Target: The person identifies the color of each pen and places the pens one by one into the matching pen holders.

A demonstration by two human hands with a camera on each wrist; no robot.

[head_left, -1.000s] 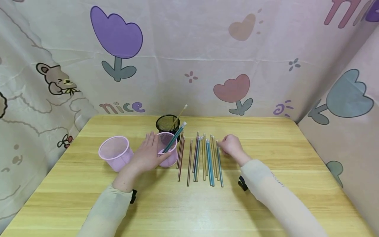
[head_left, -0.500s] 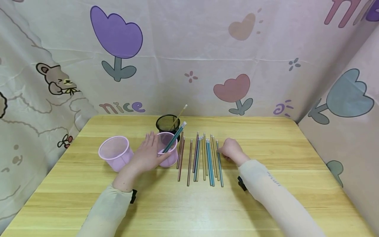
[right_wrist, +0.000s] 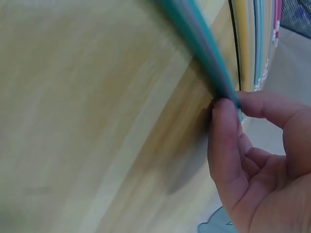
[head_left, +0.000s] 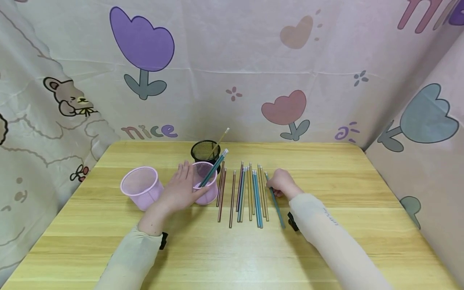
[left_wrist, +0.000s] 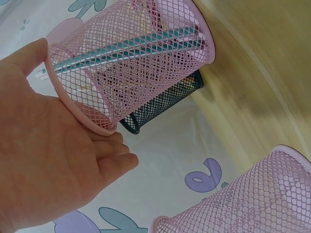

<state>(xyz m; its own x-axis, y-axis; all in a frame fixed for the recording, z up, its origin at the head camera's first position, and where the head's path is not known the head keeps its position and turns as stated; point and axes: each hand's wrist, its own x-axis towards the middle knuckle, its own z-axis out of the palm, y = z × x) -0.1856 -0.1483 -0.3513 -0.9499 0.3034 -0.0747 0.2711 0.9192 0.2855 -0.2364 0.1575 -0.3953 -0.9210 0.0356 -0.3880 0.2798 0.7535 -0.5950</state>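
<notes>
Wooden tabletop [head_left: 326,169]: my right hand [head_left: 282,183] pinches a teal pencil [head_left: 276,205], angled off the pencil row [head_left: 246,193] to its left, while my left hand [head_left: 180,189] cups a pink mesh cup [head_left: 207,189], fingers spread.

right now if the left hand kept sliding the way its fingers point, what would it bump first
The left hand already rests its straight fingers against the pink mesh cup holding a teal pencil, so that cup comes first. Behind it stands the black mesh cup, though depth is hard to judge.
</notes>
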